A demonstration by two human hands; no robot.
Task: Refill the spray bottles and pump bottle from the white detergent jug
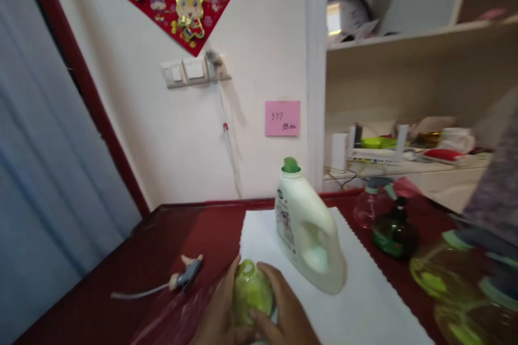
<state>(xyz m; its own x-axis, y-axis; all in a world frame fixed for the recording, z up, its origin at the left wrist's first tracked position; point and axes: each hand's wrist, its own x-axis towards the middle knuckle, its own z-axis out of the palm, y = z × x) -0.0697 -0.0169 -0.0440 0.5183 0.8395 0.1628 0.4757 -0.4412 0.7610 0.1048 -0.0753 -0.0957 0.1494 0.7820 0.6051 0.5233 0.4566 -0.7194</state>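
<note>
Both my hands are at the bottom middle of the head view, closed around a small translucent green bottle (251, 292). My left hand (218, 315) wraps its left side. My right hand (285, 307) curls over its right side, fingers pressed on the front. The bottle stands at the near edge of a white mat (364, 302). Just behind my hands, a white detergent jug (307, 232) with a green cap stands on the mat. A grey spray head with a thin tube (184, 276) lies on the dark red table (154, 248), left of my hands.
Right of the mat stand a pink spray bottle (366, 207), a dark green bottle (394, 233) and a blurred yellow-green bottle (441, 275). A blurred patterned sleeve (499, 178) fills the right edge. Behind are the wall, a pink note (282, 117) and cluttered shelves (404, 153).
</note>
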